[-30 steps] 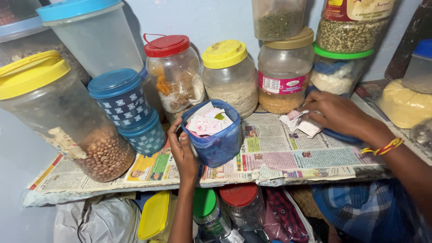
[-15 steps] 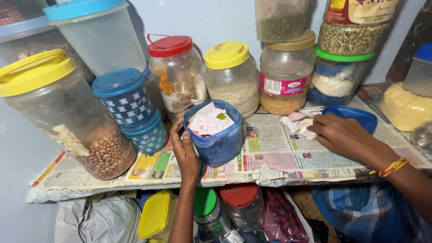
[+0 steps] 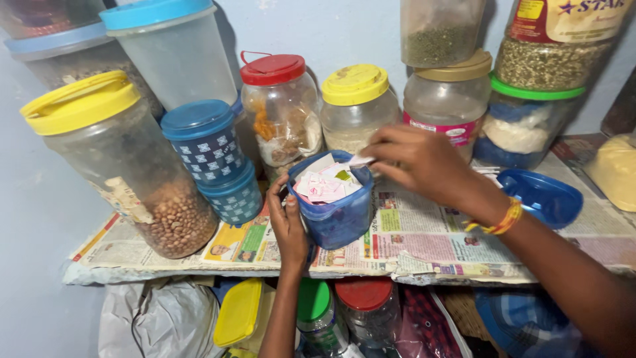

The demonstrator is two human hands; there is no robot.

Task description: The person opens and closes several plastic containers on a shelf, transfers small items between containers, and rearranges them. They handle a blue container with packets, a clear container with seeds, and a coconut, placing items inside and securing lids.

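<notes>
Newspaper lines the shelf [image 3: 424, 232] against a pale blue wall, where jars crowd the back edge. Your left hand [image 3: 289, 225] wraps around the side of a small blue tub [image 3: 338, 215] standing near the shelf's front edge, thumb up against its wall, fingers curled behind it. The tub is open and filled with folded paper packets [image 3: 324, 184], white and pink. Your right hand [image 3: 417, 162], a yellow and orange bangle [image 3: 500, 219] at its wrist, reaches over the tub's rim with fingertips pressed together, pinching a small white packet [image 3: 361, 160] just above the others. The tub's blue lid [image 3: 540, 197] lies upturned on the newspaper toward the shelf's right end, well apart from the tub. Just left of the tub stand two stacked blue patterned tins [image 3: 215, 159], and beside them, at the left end, a large yellow-lidded jar of brown beans [image 3: 126, 172]. Behind the tub sit a red-lidded jar [image 3: 278, 113] and a yellow-lidded jar [image 3: 358, 106]. Below the shelf, more lidded containers [image 3: 318, 311] show in yellow, green and red.
</notes>
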